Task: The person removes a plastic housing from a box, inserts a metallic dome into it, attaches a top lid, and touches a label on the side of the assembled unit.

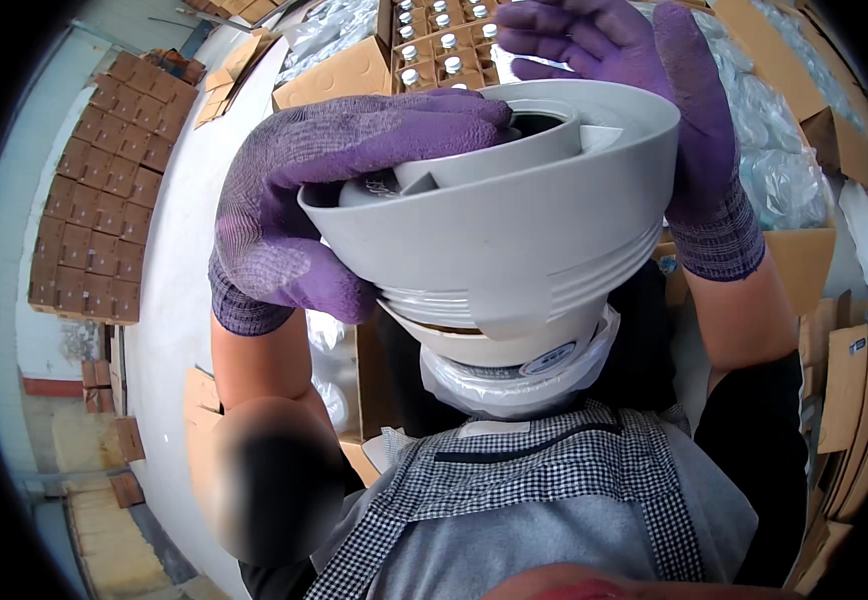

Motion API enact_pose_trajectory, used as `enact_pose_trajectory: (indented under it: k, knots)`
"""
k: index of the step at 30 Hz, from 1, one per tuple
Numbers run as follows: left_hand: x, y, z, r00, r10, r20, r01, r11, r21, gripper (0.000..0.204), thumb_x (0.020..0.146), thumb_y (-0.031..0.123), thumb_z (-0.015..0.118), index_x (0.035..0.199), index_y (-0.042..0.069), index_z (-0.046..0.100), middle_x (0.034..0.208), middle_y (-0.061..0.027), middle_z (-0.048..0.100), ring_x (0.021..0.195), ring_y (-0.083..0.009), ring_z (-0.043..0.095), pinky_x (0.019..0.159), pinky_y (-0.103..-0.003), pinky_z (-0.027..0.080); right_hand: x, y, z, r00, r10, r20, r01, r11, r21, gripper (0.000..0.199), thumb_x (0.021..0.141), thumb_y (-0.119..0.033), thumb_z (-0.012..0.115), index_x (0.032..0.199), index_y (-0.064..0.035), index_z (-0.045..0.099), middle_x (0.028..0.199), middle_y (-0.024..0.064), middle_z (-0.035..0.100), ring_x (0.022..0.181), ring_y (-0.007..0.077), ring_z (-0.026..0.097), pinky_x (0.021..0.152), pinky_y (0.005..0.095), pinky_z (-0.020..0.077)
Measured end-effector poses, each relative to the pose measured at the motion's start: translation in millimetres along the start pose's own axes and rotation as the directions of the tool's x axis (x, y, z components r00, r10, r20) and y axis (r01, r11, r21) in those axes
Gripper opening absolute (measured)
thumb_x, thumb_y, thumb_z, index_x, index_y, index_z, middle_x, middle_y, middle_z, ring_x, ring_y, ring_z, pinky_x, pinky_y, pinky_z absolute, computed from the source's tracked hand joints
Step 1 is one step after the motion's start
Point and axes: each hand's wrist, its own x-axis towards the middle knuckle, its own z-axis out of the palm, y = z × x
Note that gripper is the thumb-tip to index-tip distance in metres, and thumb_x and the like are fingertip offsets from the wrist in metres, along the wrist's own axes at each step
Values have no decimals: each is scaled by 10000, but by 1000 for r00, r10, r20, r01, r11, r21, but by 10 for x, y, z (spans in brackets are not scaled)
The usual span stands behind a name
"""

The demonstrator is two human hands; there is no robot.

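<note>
A wide grey plastic piece (514, 235), shaped like a funnel with a raised inner ring, stands tilted close in front of my chest. Below it is a white tub (514, 368) with clear plastic film around its lower part. My left hand (289, 195), in a purple coated glove, grips the grey piece at its left side, fingers over the top and thumb under the rim. My right hand (674, 90), gloved the same way, is raised at the far right of the rim with fingers spread and nothing in them. The inside of the ring is mostly hidden.
A divided carton of bottles with white caps (449, 65) stands beyond my hands. Bags of clear plastic items (779, 175) fill a carton at right. Flattened cardboard (844, 390) leans at far right. Stacked brown cartons (94, 200) line the left wall.
</note>
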Motion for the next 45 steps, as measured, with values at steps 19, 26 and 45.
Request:
enact_pose_trajectory:
  k: [19,26,45]
  knots:
    - [-481,132,153,784,-369,-500,338,928,-154,937,660,530,880,1260,-139,615,1187,-214,680,1086,-290,659,983,-401,484,-262,-153,777,989,97,-114,-149,531,-834,853,1002,-724,304,1197,33,645,1080,161,646,1081,220,612,1007,335,462]
    - [-364,69,190,842,-393,-370,343,919,-196,922,660,444,890,1300,-146,585,1246,-232,666,1148,-302,647,1039,-413,460,-269,-87,732,963,131,-238,-263,665,-699,834,971,-741,371,1172,24,633,1029,114,652,974,175,623,937,284,468]
    - [306,525,922,849,-400,-345,527,684,504,607,871,468,661,1179,-54,691,1040,-220,731,927,-310,729,848,-384,555,372,1052,-818,834,49,550,-77,997,28,367,987,-229,525,1218,17,672,1368,212,592,1305,284,554,1138,387,425]
